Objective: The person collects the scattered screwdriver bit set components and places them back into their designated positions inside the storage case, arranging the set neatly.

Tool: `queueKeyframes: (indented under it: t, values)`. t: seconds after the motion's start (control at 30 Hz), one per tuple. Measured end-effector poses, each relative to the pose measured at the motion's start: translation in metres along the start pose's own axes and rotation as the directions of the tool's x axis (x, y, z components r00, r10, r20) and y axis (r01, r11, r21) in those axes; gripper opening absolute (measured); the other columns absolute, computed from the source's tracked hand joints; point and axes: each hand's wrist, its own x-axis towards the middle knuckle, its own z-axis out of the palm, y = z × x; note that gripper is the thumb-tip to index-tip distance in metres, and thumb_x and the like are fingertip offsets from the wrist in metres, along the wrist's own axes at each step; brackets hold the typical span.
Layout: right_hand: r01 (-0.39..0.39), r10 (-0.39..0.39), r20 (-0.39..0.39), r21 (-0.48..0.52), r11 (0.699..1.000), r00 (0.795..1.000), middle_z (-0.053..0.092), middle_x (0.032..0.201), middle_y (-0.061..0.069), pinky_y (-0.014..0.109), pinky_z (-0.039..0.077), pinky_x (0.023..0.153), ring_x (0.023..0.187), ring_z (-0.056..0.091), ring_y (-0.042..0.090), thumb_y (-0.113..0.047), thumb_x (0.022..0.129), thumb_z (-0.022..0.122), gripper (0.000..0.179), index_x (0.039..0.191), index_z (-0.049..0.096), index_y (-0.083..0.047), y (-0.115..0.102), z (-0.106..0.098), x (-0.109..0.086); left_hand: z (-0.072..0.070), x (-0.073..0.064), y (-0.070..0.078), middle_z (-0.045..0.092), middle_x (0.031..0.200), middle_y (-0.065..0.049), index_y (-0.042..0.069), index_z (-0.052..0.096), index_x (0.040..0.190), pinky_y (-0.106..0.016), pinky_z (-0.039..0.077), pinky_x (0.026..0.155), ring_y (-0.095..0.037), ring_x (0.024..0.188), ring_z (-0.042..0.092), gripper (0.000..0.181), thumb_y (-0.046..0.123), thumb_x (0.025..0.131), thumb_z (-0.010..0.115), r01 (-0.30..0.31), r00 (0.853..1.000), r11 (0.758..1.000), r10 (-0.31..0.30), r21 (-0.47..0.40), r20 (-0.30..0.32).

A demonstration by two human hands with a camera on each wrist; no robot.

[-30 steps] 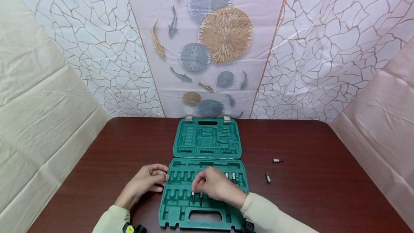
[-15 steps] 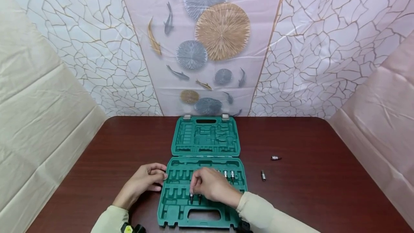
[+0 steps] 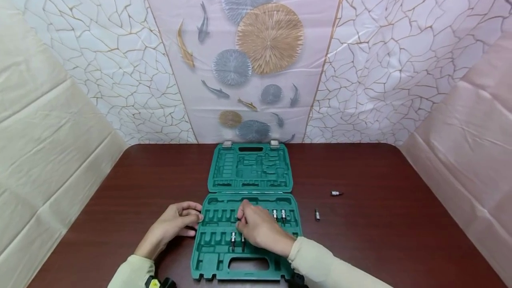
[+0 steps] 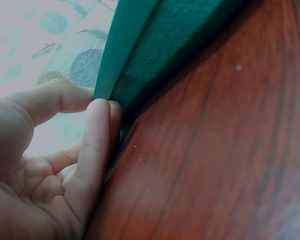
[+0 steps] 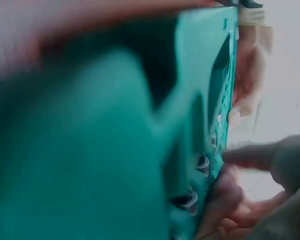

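My left hand (image 3: 174, 223) pinches the left edge of the open green tool case (image 3: 208, 252); the left wrist view shows thumb and fingers at its wall (image 4: 120, 55). My right hand (image 3: 262, 228) is over the middle of the case, its fingertips parted and nothing clearly visible between them. Just below its fingers, a bit socket (image 3: 233, 240) with a chrome body and black tip sits in the lower row, beside a second bit socket (image 3: 242, 242) partly hidden by the hand. Two more, such as this bit socket (image 3: 283, 215), sit in the upper row.
Two loose bit sockets lie on the dark red table (image 3: 360, 243) right of the case: a near socket (image 3: 317, 214) and a farther socket (image 3: 336, 193). The case lid (image 3: 250, 168) lies folded back toward the patterned backdrop (image 3: 384, 57).
My right hand has let go of the bit socket in the lower row and moved up toward the upper row. The near loose socket has rolled left toward the case. My left hand stays put.
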Motion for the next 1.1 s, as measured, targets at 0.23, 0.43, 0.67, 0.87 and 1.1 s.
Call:
queueKeyframes:
  t: [0.23,0.43,0.67,0.87,1.1]
  values:
    - [0.004,-0.004,-0.005,0.152,0.988,1.000,0.063,0.086,0.001,0.032,0.043,0.063,0.064,0.048,0.016,-0.023,0.105,0.068,0.011,0.101,0.066,-0.014,0.005,-0.028,-0.013,-0.002,0.000,-0.003,0.073,0.108,-0.007,-0.004,0.059,0.135,-0.036,0.063,0.073,-0.020,0.089,0.069,0.042,0.018,0.100,0.069,-0.009,1.000,1.000,0.009,0.004,0.002]
    - [0.004,0.004,-0.053,0.161,0.987,0.999,0.068,0.092,0.005,0.035,0.048,0.070,0.075,0.056,0.017,-0.018,0.106,0.066,0.010,0.107,0.068,-0.009,0.020,-0.058,-0.028,0.000,-0.002,-0.003,0.073,0.109,-0.007,-0.004,0.058,0.136,-0.036,0.062,0.074,-0.020,0.090,0.069,0.044,0.018,0.099,0.070,-0.003,1.000,1.000,0.003,-0.005,-0.003]
    - [0.009,0.005,-0.133,0.104,0.995,0.991,0.069,0.097,0.000,0.036,0.051,0.075,0.086,0.061,0.019,-0.016,0.104,0.067,0.012,0.111,0.068,-0.006,0.040,-0.079,-0.050,0.000,-0.001,0.000,0.073,0.107,-0.007,-0.004,0.059,0.134,-0.035,0.062,0.073,-0.020,0.088,0.069,0.043,0.018,0.099,0.071,0.000,1.000,1.000,0.000,-0.002,-0.006]
    - [0.003,0.001,-0.205,0.015,1.000,0.979,0.069,0.097,-0.003,0.034,0.052,0.076,0.089,0.061,0.016,-0.015,0.101,0.072,0.013,0.112,0.069,-0.009,0.052,-0.088,-0.063,-0.002,0.000,0.001,0.074,0.107,-0.006,-0.004,0.060,0.134,-0.036,0.062,0.073,-0.020,0.088,0.068,0.042,0.018,0.100,0.070,-0.006,1.000,1.000,0.006,0.012,-0.006]
    - [-0.094,0.031,-0.281,-0.211,0.973,0.959,0.068,0.110,0.003,0.046,0.056,0.086,0.101,0.067,0.021,-0.006,0.095,0.077,0.022,0.115,0.071,-0.010,0.070,-0.100,-0.068,0.000,0.000,-0.001,0.073,0.107,-0.006,-0.004,0.060,0.134,-0.035,0.062,0.073,-0.020,0.088,0.068,0.043,0.018,0.099,0.070,-0.002,1.000,1.000,0.002,0.001,-0.006]
